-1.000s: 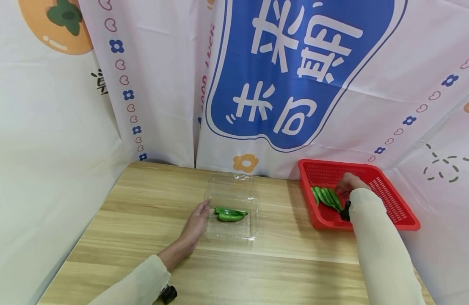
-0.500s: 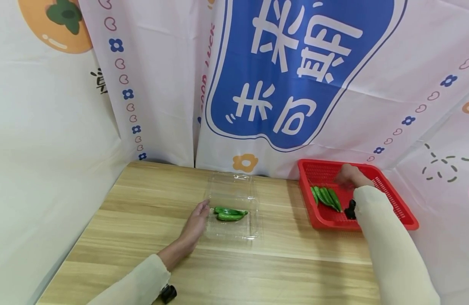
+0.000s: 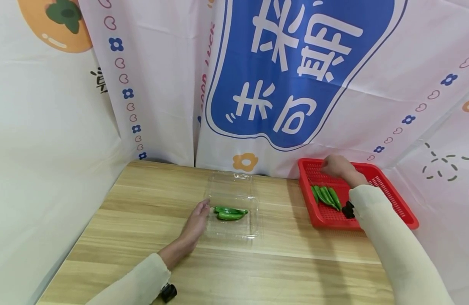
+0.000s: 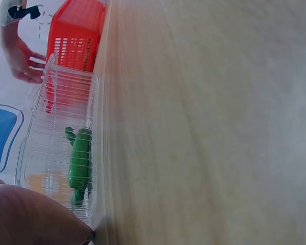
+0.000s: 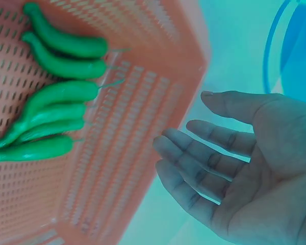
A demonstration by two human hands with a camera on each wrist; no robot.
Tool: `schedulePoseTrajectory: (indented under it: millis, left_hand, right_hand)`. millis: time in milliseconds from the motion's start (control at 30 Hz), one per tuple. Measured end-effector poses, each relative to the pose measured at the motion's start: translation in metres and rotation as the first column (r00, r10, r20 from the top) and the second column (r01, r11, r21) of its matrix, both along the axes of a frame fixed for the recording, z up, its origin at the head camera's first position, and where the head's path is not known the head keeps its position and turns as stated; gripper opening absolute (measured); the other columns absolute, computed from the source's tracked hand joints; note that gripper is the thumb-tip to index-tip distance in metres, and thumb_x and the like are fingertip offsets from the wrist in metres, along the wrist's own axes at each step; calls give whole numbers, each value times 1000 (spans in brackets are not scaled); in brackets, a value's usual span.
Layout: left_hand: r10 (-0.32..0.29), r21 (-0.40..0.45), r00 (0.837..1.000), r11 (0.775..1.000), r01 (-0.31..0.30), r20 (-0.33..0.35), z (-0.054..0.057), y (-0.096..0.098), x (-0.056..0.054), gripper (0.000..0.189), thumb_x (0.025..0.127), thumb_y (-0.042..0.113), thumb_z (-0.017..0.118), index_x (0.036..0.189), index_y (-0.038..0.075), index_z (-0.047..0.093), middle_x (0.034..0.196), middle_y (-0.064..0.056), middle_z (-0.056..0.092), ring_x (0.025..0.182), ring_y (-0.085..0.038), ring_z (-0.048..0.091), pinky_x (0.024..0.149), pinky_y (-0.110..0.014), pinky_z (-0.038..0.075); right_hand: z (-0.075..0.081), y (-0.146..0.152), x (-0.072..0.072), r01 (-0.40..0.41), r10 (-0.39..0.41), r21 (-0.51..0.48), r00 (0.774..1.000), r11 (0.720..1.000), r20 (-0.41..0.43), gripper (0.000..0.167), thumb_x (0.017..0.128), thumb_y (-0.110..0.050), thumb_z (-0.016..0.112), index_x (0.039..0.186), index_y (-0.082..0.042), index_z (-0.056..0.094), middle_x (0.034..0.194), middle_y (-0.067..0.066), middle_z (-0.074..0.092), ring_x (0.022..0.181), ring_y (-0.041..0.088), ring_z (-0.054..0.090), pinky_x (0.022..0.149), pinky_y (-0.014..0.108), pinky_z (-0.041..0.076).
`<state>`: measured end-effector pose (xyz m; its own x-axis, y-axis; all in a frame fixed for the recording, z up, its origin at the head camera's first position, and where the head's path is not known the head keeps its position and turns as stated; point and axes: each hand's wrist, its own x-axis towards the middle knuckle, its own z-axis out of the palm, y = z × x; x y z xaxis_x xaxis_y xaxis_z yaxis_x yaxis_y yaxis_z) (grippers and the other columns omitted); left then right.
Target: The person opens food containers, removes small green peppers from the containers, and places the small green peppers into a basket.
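Observation:
My right hand [image 3: 337, 166] hangs over the far side of the red basket [image 3: 322, 223]. In the right wrist view its fingers [image 5: 194, 153] are loosely spread, with nothing held. Several green chili peppers [image 3: 326, 197] lie side by side on the basket floor, stems toward one wall [image 5: 76, 92]. My left hand [image 3: 194, 222] rests against the left edge of a clear plastic clamshell box [image 3: 234, 232], its fingers fairly straight. The box lies with its lid folded back. Inside it are green chili peppers [image 3: 230, 215], close together; the left wrist view shows them [image 4: 80, 161] through the box wall.
The box and basket stand on a wood-grain table [image 3: 288, 271]. Printed white cloth [image 3: 166, 84] hangs behind and at both sides, close to the basket's far edge. Bare wood separates the box from the basket.
My right hand has lifted away from the peppers, first shifting right, then up and back toward the basket's far rim. The left hand and the box have stayed put.

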<state>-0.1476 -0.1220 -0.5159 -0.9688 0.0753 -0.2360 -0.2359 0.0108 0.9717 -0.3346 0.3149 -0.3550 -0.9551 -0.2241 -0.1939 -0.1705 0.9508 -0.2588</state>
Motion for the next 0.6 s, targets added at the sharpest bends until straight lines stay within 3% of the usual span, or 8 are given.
schedulePoseTrajectory:
  millis: [167,333,467,600]
  left_hand:
    - [1,-1,1000,1000,-1,-2,0,0,-1,58,117,34,32,169,10,21,176,-20,14,161,-46,11,128,-66,13]
    - [-1,3,1000,1000,1,1,0,0,-1,59,117,34,32,169,10,20,176,-21,13,161,-46,11,128,-67,13]
    - [-1,6,1000,1000,1,1,0,1,-1,58,117,33,31,169,9,20,176,-21,12,161,-47,11,128,-67,13]
    - [-1,2,1000,1000,1,3,0,1,-1,58,117,34,31,169,10,20,176,-21,12,161,-47,11,128,-67,14]
  right_hand:
    - [4,-20,9,-39,38,-13,996,999,-87,42,92,-9,78,127,8,64,105,24,71,84,34,67,79,50,65]
    - [6,-42,15,-61,65,30,990,998,-122,31,92,-14,79,115,5,69,94,18,72,76,29,66,74,44,64]
    - [6,-62,21,-111,119,58,980,992,-157,21,95,-15,76,106,3,71,81,13,67,69,26,60,66,38,55]
    - [6,-83,31,-155,162,51,973,987,-166,26,97,-16,75,114,3,74,93,15,74,81,28,67,76,42,62]
